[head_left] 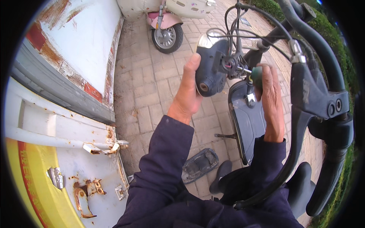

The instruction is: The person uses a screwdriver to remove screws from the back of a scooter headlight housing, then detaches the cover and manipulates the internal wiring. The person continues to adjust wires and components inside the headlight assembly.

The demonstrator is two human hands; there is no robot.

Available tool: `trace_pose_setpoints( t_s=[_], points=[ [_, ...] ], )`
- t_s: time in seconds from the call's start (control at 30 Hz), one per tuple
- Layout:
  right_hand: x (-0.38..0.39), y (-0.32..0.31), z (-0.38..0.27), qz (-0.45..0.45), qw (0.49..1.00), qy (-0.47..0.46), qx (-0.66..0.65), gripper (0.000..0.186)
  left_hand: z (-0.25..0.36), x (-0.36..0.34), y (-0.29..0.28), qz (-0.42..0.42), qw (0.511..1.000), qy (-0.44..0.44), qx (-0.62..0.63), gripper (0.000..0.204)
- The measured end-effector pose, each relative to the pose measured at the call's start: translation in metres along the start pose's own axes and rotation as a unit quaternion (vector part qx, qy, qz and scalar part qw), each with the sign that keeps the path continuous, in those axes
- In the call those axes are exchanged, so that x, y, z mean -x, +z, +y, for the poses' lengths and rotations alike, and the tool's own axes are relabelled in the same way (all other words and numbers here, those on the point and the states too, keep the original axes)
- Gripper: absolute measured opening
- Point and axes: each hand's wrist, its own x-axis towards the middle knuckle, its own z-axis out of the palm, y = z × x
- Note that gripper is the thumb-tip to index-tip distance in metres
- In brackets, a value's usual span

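My left hand grips a black scooter headlamp housing with a silver rim at its top, thumb along its left side. Cables run to the housing's back. My right hand is closed on the green handle of a screwdriver, whose shaft points left toward the bracket behind the lamp; the tip's exact contact cannot be made out. A black handlebar with a brake lever arches close by on the right. Below the lamp is a dark scooter deck.
A rusty white metal door with a yellow panel and a weathered wall stand on the left. A pink scooter is parked ahead on pavers. A black tray-like part lies by my shoe. A hedge runs along the right.
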Motion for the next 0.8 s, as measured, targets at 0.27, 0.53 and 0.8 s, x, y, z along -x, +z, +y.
trace_pose_setpoints(
  t_s=[0.27,0.53,0.8],
  points=[
    [-0.007,0.002,0.047,0.122,0.982,-0.045,0.136,0.021,0.010,0.008,0.010,0.053,0.998,-0.015,-0.012,0.070],
    [-0.017,0.011,0.057,0.246,0.962,0.010,0.118,0.023,0.001,0.008,0.008,0.047,0.998,-0.019,-0.032,0.072],
    [-0.012,-0.003,0.062,0.126,0.984,-0.094,0.079,0.027,0.003,0.009,0.006,0.035,0.999,-0.004,-0.001,0.063]
  ],
)
